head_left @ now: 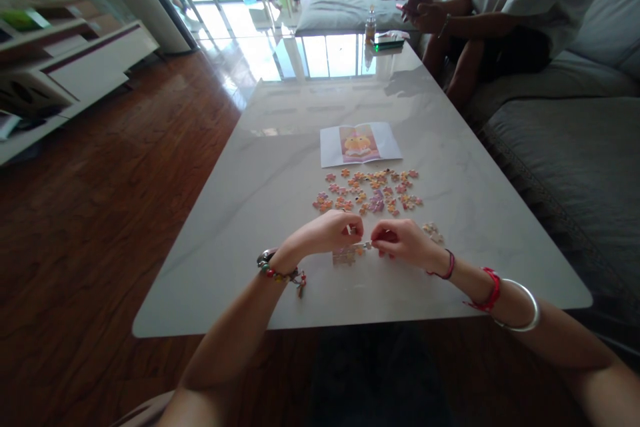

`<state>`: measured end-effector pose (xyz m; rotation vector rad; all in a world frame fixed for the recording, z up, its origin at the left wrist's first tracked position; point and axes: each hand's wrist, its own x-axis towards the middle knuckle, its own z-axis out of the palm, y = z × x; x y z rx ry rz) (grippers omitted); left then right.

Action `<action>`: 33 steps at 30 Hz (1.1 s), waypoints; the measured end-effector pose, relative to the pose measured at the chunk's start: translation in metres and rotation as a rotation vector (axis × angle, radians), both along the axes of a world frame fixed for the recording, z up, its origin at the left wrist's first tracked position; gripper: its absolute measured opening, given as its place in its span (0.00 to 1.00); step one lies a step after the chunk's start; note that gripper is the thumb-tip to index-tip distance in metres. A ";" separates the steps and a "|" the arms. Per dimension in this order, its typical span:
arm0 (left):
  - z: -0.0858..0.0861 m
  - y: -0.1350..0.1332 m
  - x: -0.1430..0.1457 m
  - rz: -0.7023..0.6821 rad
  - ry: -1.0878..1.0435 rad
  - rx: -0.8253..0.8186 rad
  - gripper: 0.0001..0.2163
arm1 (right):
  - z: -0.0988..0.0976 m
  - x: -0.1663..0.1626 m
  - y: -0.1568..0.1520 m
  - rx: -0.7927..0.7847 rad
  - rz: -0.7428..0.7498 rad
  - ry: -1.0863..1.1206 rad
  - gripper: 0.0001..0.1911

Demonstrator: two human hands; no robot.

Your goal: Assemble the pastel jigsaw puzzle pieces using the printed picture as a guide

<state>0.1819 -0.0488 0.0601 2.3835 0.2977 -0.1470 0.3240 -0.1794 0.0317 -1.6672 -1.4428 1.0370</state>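
Observation:
My right hand (403, 240) pinches a small pale puzzle piece (369, 245) between thumb and fingertips, just above the table. Close beside it on the left, my left hand (334, 230) has its fingers curled in; what they hold, if anything, is hidden. Below the left hand lies a small joined patch of pale puzzle pieces (343, 256), partly covered by that hand. Beyond both hands, many loose orange, pink and purple puzzle pieces (376, 200) are spread out. A little heap of whitish puzzle pieces (433, 232) lies beyond my right wrist.
A creased picture sheet (330, 147) lies past the pieces on the white table (240, 213). A bottle (370, 28) and a phone-like dark object (389, 43) are at the far end. At right, another person (520, 7) sits on the grey sofa (560, 133).

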 end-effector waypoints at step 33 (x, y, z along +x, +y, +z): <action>-0.004 -0.001 -0.001 0.122 0.026 -0.350 0.05 | 0.005 0.013 -0.006 0.196 0.083 -0.412 0.04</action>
